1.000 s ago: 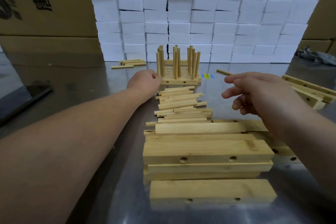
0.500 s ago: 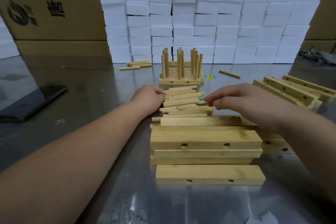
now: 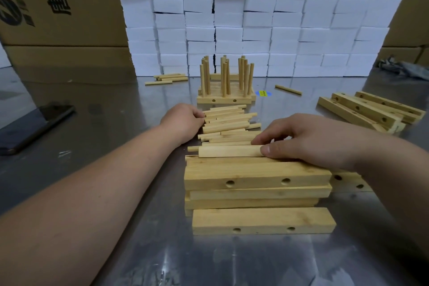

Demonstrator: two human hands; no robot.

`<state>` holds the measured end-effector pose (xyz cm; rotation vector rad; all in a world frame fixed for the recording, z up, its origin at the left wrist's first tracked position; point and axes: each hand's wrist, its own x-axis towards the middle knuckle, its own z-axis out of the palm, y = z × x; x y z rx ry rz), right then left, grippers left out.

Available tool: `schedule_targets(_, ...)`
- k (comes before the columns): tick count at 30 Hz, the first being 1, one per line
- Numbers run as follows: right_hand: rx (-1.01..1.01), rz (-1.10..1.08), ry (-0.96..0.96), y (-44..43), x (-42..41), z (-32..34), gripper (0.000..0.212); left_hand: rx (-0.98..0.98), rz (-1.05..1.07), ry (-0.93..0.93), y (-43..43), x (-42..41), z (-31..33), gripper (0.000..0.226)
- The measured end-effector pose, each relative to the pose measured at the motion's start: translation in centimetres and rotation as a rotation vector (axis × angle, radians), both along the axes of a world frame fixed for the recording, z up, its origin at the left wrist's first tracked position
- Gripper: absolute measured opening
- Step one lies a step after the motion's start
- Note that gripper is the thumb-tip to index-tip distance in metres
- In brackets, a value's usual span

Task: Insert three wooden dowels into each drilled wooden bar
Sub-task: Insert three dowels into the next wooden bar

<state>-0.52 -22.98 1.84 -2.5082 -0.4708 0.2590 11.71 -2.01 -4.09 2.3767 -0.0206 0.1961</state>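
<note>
Head view, worktop (image 3: 104, 118) stock: right grip (image 3: 308, 139) pinches the top bar (image 3: 229, 151) of the near stack (image 3: 255, 176); left grip (image 3: 185, 123) rests against the loose dowel pile (image 3: 227, 121), fingers hidden, so clenched or released I cannot tell. Hazard, as I judge: lifting that bar could drag the dowels lying against it and scatter them, or tip the uneven stack. Count: about 5 bars stacked near, 3 or 4 bars at right (image 3: 362, 109), 1 filled block (image 3: 224, 100) behind with 3 clusters of upright dowels, about 4 stray dowels (image 3: 171, 76) far left, 1 lone dowel (image 3: 287, 89) far right, 1 phone (image 3: 34, 127).

Right hand (image 3: 308, 139) on wooden bar (image 3: 229, 151)
</note>
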Motion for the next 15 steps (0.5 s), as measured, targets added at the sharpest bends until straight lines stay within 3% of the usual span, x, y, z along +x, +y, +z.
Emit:
schedule_targets(8, 0.042, -0.036, 0.000, -0.1, 0.2, -0.1, 0.012, -0.053, 0.015, -0.072, 0.0, 0.1, 0.0, 0.013)
schedule_targets(15, 0.123, -0.108, -0.106, 0.1, 0.0, -0.1, 0.016, -0.343, 0.091, -0.257, 0.4, -1.0, 0.9, 0.015)
